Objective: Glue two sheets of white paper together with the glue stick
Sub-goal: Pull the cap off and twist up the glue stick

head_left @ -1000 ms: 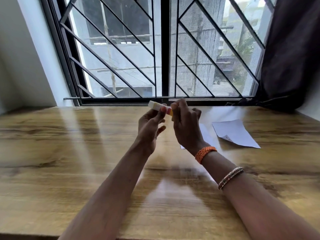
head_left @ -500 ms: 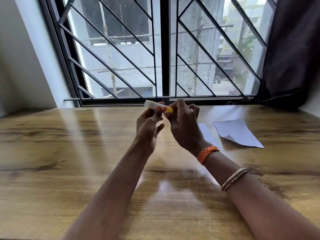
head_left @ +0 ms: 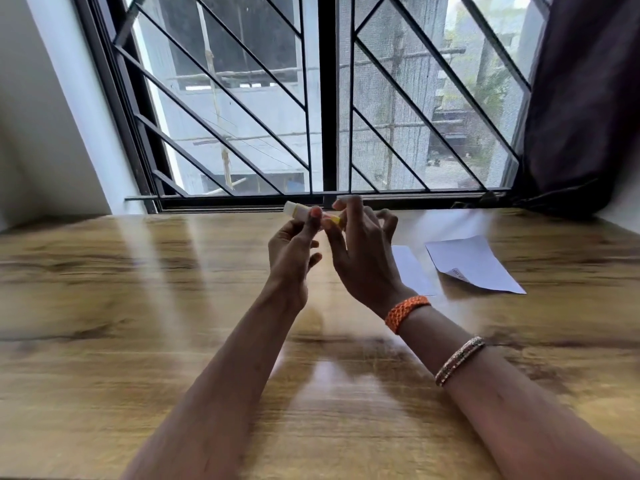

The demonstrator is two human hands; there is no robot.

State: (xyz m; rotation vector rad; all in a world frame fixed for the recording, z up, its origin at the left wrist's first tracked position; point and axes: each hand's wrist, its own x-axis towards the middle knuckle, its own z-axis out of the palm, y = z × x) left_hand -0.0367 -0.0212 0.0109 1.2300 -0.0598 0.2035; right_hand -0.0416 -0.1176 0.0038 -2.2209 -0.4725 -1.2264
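Yellow-and-white plastic, the glue stick (head_left: pixel 310 213) lies nearly level in the air above the far middle of the wooden table (head_left: pixel 104 341), close to the edge under the window (head_left: pixel 322 98). Its long axis runs left to right, the pale end sticking out to the left. The left hand (head_left: pixel 291 258) pinches its barrel between thumb and fingertips, while the right hand (head_left: pixel 363 258) closes thumb and forefinger on the yellow right-hand end, its other fingers spread loosely. Whether the cap is on or already loose is hidden by the fingers and the blur. I judge this to be the uncapping or twisting-up step, so no glue has been applied yet. Both sheets lie flat toward the far right of the table: a narrow white sheet (head_left: pixel 410 271) just beyond the right wrist, partly hidden by it, and a larger white sheet (head_left: pixel 474 263) further right with one near corner curled over. The two sheets are near each other but apart. From the grip, the paper lies to the right and nearer the person's side, so the right hand is the closer one to it, and the stick would have to tip down and travel rightward to reach either sheet.
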